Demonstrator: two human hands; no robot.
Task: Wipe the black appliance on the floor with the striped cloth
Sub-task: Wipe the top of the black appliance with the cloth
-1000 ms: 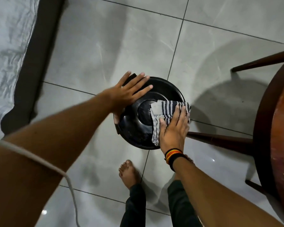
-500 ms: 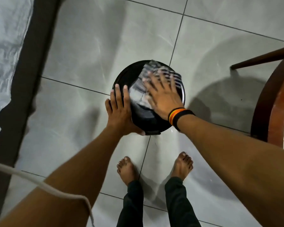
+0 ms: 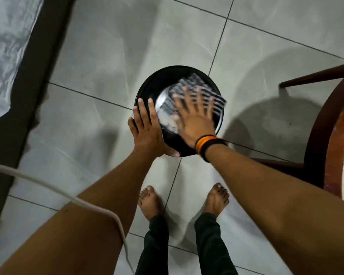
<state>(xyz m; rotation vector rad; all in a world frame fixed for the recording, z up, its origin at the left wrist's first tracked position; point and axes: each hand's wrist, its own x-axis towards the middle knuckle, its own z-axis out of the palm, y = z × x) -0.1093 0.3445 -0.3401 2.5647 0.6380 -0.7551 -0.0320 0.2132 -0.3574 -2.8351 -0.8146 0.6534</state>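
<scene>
Black appliance [image 3: 159, 84]: round, glossy, domed top, sitting on the grey tiled floor [image 3: 107, 56] just ahead of the bare feet [image 3: 150, 201], across a grout line. Striped cloth [image 3: 199, 86] is spread over the top's far-right part and pressed flat under the right hand [image 3: 193, 120]; fingers are splayed wide, palm down, nothing pinched, cloth pinned by pressure alone. Hand and cloth are motion-blurred, so the wiping stroke is judged to be in progress, mid-task. Left hand [image 3: 147, 130] is laid open against the appliance's near-left rim, fingers extended over the edge, thumb tucked at the near side; bracing, not gripping. A banded wristband [image 3: 207, 143] is worn on the right wrist. Near-left part of the top is covered by the left hand and judged unwiped. Next move calls for the cloth to be swept round toward that side, with the bracing hand shifted clear and downward pressure kept so the cloth is not bunched. Beyond: a wooden chair [image 3: 326, 124] at right, well apart from the appliance; a white cord [image 3: 48, 185] draped over the left arm; a dark strip [image 3: 38, 76] along the left edge.
</scene>
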